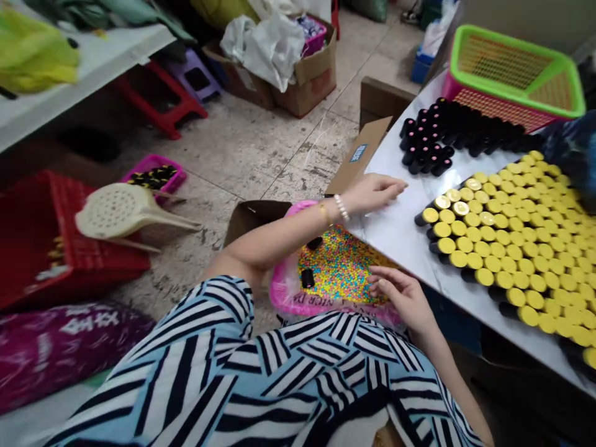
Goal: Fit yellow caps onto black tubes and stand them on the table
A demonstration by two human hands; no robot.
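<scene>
Right hand, fingers loosely curled above a pink plastic tray of tiny multicoloured beads, anything pinched hidden from view. Two black tubes lying on the beads. Left hand, with a pearl bracelet, fingers extended and empty, over a marble-patterned counter. Farther along, rows of yellow-capped black tubes, too many to count, about five gold-topped, cut off at the frame edge; then a dense cluster of pink-topped black tubes, partly hidden behind one another, beside a green-rimmed plastic basket.
</scene>
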